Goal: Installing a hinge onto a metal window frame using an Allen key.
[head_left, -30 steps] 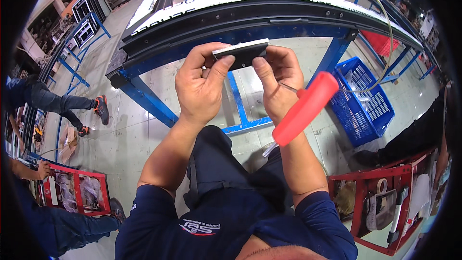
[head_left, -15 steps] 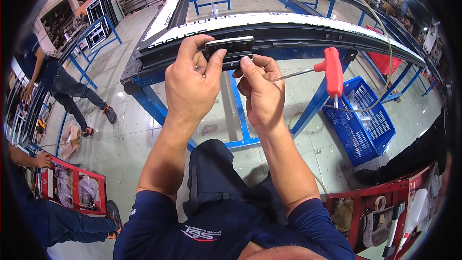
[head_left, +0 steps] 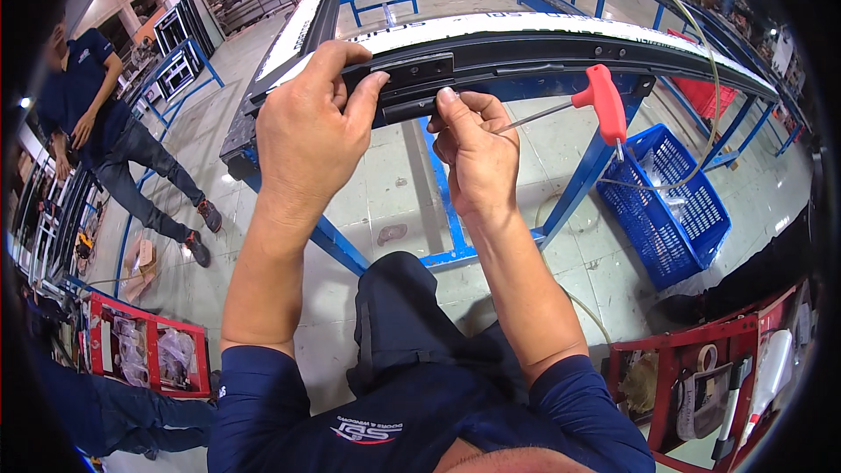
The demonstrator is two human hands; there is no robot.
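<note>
Probably rigid and light, the black hardware piece (head_left: 412, 79) sits pinched endwise — left hand (head_left: 307, 131) grasping one end, right hand (head_left: 473, 144) clenching the red-handled T-wrench (head_left: 574, 105) too.

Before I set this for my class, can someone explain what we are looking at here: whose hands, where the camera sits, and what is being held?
The camera is worn on a person's head and looks down, so its fisheye lens bends straight edges. The two bare forearms are the wearer's own. The left hand presses a flat black metal fitting against the dark metal window frame, which lies on a blue steel stand. The right hand touches the fitting's lower edge and also holds a red T-handled key tool. A blue plastic basket stands on the floor; another person stands at left.
</note>
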